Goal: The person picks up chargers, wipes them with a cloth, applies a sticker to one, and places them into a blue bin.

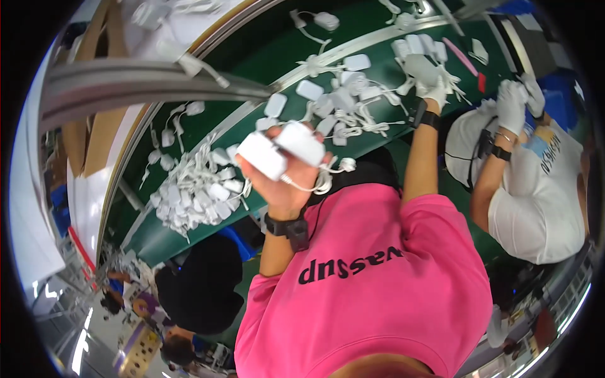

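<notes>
My bare left hand, palm up, is closed round two white power adapters, their cords coiled beside the wrist. At the right, my white-gloved right hand reaches onto the green bench and grips a white power adapter, greyish in shadow; its fingers are partly hidden. More adapters stand in a row just beyond it, with bundled cords alongside. Between my hands lies a loose group of adapters with tied cords. Dark bands circle both my wrists.
A heap of corded adapters lies on the bench to the left. A metal post crosses above the bench at upper left. A pink strip lies at far right. Close on my right sits a co-worker in white gloves.
</notes>
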The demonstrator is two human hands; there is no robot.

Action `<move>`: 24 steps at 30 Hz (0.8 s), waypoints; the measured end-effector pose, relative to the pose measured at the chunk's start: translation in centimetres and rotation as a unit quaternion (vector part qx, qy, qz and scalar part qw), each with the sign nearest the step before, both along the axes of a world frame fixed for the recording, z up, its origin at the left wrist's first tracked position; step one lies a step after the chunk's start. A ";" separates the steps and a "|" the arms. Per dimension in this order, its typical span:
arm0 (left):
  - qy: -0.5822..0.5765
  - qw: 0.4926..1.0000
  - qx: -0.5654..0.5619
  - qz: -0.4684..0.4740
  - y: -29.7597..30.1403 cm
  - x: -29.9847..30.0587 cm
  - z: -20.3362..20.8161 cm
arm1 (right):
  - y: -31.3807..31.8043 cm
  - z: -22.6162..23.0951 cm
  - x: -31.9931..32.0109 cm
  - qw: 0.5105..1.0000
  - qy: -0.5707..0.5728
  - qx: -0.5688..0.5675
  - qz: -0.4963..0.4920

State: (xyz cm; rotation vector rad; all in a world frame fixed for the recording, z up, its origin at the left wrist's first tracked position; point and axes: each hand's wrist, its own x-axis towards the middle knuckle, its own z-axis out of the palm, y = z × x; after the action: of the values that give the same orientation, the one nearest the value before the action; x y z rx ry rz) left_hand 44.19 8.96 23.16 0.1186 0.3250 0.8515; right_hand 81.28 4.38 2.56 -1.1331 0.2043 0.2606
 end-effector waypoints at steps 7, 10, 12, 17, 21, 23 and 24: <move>-0.002 1.000 -0.004 -0.030 0.0 0.7 -0.4 | 4.4 3.0 -4.6 0.912 -0.324 -0.252 0.002; -0.004 0.999 -0.009 -0.039 0.0 1.3 0.3 | 4.0 1.7 -5.2 0.769 -0.529 -0.349 0.081; -0.031 0.996 -0.011 -0.079 0.3 1.9 0.6 | 3.4 1.5 -5.2 0.657 -0.660 -0.327 0.162; -0.057 0.994 0.022 -0.088 0.4 1.8 0.7 | 1.5 3.8 -6.8 0.709 -0.558 -0.397 0.168; -0.081 0.991 0.053 -0.088 0.2 1.6 0.6 | 0.9 18.1 -14.8 0.877 -0.384 -0.187 0.219; -0.053 0.996 0.050 -0.056 -0.1 1.6 0.6 | -0.6 22.4 -18.6 0.759 -0.561 -0.200 0.262; -0.039 0.997 0.048 -0.041 -0.1 1.6 0.6 | -1.4 23.9 -20.1 0.667 -0.649 -0.217 0.294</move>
State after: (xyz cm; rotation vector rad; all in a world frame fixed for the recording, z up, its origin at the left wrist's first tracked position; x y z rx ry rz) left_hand 45.83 8.87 23.73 0.1863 0.2045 0.7884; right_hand 61.18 3.01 26.46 -1.5846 -1.4867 -0.1011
